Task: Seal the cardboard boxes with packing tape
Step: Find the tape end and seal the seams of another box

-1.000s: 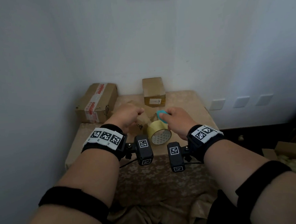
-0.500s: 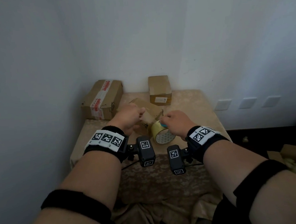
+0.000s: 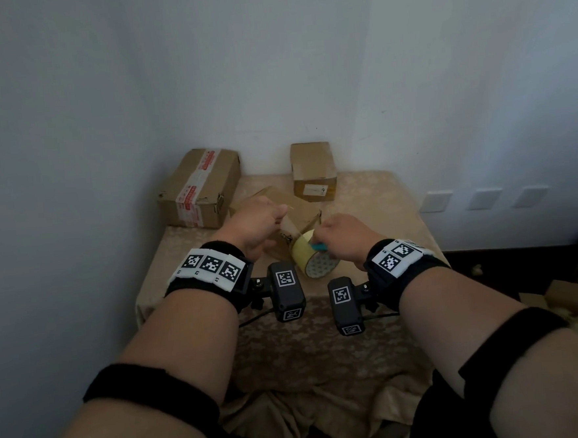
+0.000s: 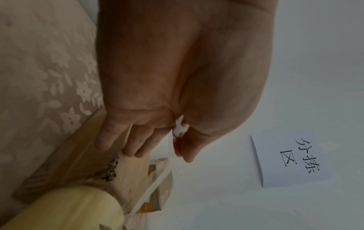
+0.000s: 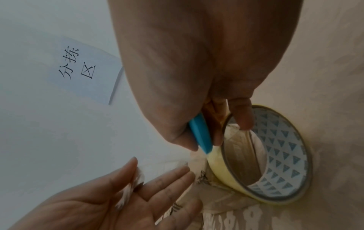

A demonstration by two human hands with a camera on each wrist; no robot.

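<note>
Tape roll: the packing tape roll [image 3: 312, 256] stands on edge on the counter [image 3: 376, 209], just in front of the near box, under the right hand.
Right fingers: the right hand [image 3: 345, 237] is clenched round a blue cutter [image 5: 201, 133], one finger hooked inside the roll's core.
Left fingers: the left hand [image 3: 255, 223] pinches the free tape end [image 4: 180, 129] between thumb and forefinger; the other fingers are loose.
Change: over the last second the left hand has lifted away from the roll and a strip now stretches between them; the cutter has dropped onto the roll.
Meaning: probably enough tape is drawn out; laying it on the near box [image 3: 290, 208] and cutting come next.
Count: three cardboard boxes, namely the near one, a taped box [image 3: 200, 187] back left and a small box [image 3: 313, 169] at the back; one roll; one cutter; two hands.
</note>
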